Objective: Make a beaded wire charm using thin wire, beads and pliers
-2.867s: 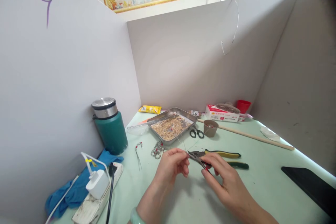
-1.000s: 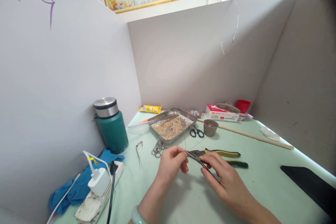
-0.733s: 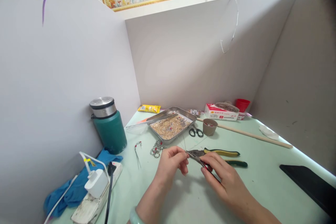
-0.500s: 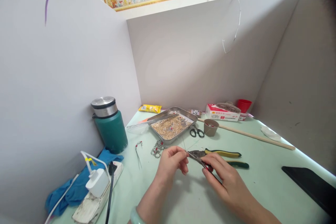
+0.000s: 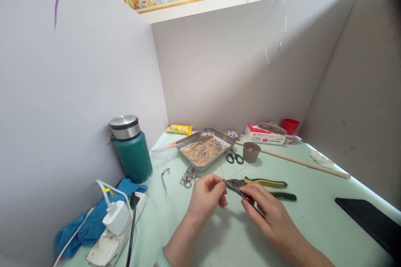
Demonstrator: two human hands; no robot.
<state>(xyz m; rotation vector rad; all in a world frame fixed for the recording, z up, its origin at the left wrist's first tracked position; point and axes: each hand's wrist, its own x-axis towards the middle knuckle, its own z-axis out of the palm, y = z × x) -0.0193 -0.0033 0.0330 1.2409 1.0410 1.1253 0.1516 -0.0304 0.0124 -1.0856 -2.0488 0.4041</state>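
Observation:
My right hand (image 5: 266, 210) is closed round a pair of slim-nosed pliers (image 5: 235, 188), their jaws pointing up and left. At the jaw tips, my left hand (image 5: 208, 196) pinches with thumb and forefinger. Thin wire (image 5: 222, 170) sticks up from between the left fingertips and the jaws; whatever else they pinch is too small to make out. Just behind the right hand lie larger pliers with yellow-green handles (image 5: 266, 182), partly covered. A beaded chain (image 5: 188, 177) is heaped beyond the left hand, and a short beaded piece with wire ends (image 5: 165, 181) lies farther left.
A metal tray (image 5: 230, 147) of gold beads stands at the back, with scissors (image 5: 234, 158) and a brown cup (image 5: 251, 152) beside it. Left are a green bottle (image 5: 133, 154) and a power strip (image 5: 109, 242). A wooden stick (image 5: 297, 160) and black flat object (image 5: 366, 221) lie right.
My left hand has shifted very slightly right, its fingers still at the plier tips. The right hand keeps its hold on the pliers, almost unmoved.

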